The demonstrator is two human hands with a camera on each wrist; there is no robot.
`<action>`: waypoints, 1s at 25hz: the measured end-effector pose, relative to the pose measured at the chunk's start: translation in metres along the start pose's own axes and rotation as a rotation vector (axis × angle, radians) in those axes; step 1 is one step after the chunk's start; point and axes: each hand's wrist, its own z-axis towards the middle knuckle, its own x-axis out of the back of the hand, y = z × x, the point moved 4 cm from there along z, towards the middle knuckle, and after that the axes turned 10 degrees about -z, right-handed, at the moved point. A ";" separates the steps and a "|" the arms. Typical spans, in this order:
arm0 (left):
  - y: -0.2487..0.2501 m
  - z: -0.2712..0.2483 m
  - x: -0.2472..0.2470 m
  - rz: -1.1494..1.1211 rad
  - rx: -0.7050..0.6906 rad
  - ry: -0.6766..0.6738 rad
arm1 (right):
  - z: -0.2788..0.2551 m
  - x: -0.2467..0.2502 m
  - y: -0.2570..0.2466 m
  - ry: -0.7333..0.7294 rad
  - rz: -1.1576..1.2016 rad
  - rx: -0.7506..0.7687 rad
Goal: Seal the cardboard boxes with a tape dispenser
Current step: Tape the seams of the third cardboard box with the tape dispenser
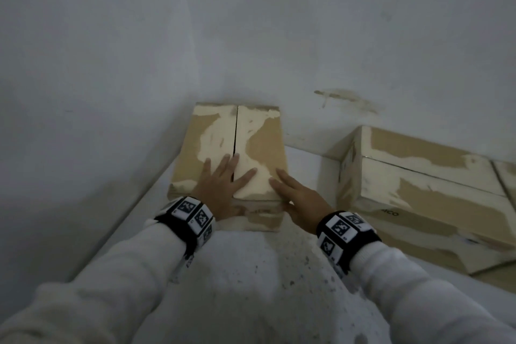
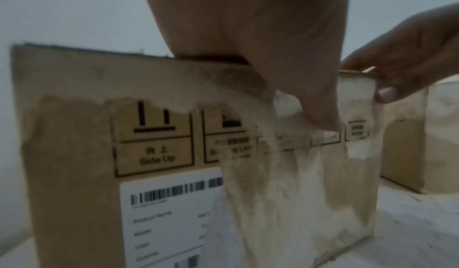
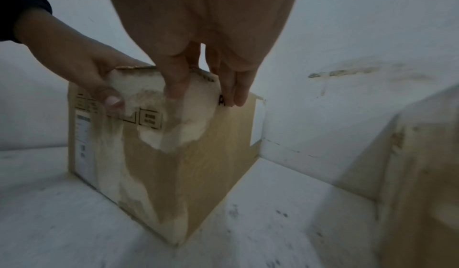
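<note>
A small cardboard box (image 1: 262,142) stands in the corner on a white surface, its two top flaps down and meeting at a middle seam (image 1: 236,131). My left hand (image 1: 220,187) lies flat across the near end of that seam, and its thumb (image 2: 320,113) hangs down the front face. My right hand (image 1: 298,198) rests with straight fingers on the box's near right corner, its fingers (image 3: 174,84) reaching over the edge. The front face (image 2: 74,154) bears handling symbols and a white barcode label (image 2: 168,213). No tape dispenser is in view.
A larger cardboard box (image 1: 418,190) lies to the right, a gap away from the small one. White walls (image 1: 111,64) close in behind and on the left. The speckled white surface (image 1: 251,274) stretches toward me between my arms.
</note>
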 end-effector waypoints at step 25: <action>0.306 -0.103 -0.016 -0.157 0.372 0.090 | -0.366 -0.044 0.241 -0.492 -0.191 -0.597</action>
